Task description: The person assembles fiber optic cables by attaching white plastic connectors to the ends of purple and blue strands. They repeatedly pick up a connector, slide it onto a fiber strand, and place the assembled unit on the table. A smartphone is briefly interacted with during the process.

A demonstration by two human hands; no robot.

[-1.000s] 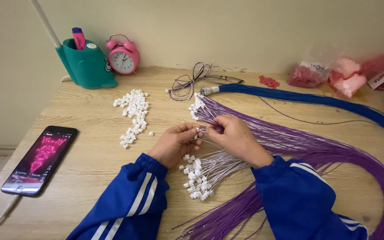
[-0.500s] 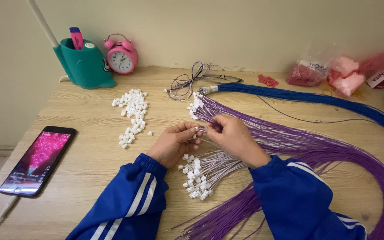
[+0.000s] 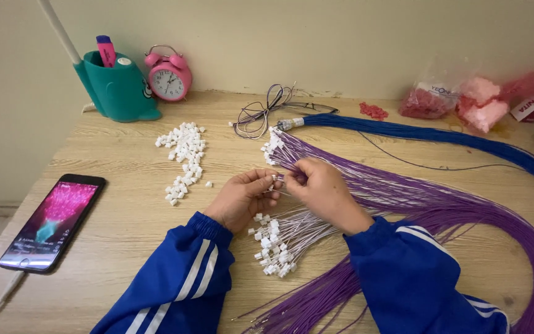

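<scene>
Purple wires [image 3: 403, 192] are lying across the desk; I'm pinching 1 wire end between my left hand [image 3: 242, 198] and right hand [image 3: 322, 192], fingers narrow; finished bunch [image 3: 279, 241] is sitting below, loose white plugs [image 3: 183, 158] are waiting

Home desk turned into a small piecework station. Pale wood-grain desk [image 3: 125, 185] against a plain cream wall. Far to the left of the hands, household things: pink alarm clock [image 3: 168, 74], teal pen holder [image 3: 115, 89], lit phone [image 3: 54, 221] on a charging cable. Around the hands, assembly stock: purple wire bundle [image 3: 440, 204], loose white connectors [image 3: 183, 158], blue wire bundle [image 3: 440, 135], bagged pink parts [image 3: 465, 102].
</scene>
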